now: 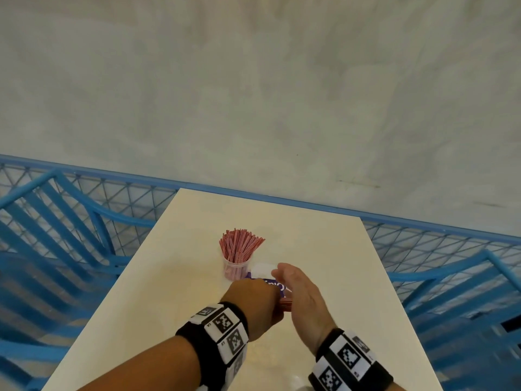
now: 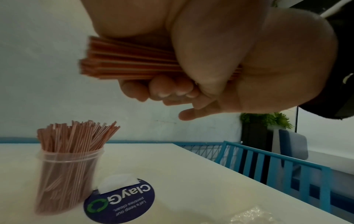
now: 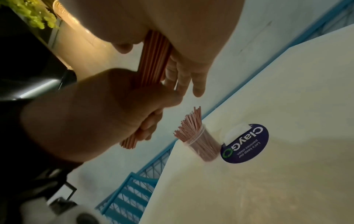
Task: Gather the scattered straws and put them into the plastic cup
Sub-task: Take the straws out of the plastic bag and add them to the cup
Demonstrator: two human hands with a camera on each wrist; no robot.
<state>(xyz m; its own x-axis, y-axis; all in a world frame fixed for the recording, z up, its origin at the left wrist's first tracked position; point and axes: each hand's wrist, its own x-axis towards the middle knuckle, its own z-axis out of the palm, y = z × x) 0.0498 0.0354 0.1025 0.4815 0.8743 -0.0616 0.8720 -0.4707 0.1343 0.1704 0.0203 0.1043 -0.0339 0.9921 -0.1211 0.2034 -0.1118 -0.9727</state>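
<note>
A clear plastic cup stands mid-table, packed with upright red-and-white striped straws; the left wrist view shows the cup at lower left. Just in front of it my left hand grips a tight bundle of straws held above the table, fingers curled round it. My right hand stands edge-up beside the left, fingers straight, its palm flat against the bundle. One end of the bundle shows between the two hands. Whether loose straws lie under the hands is hidden.
A round dark-blue sticker with a white torn patch lies flat on the cream table, right of the cup. Crumpled clear wrap sits near the front. Blue slatted chairs and a mesh rail flank the table.
</note>
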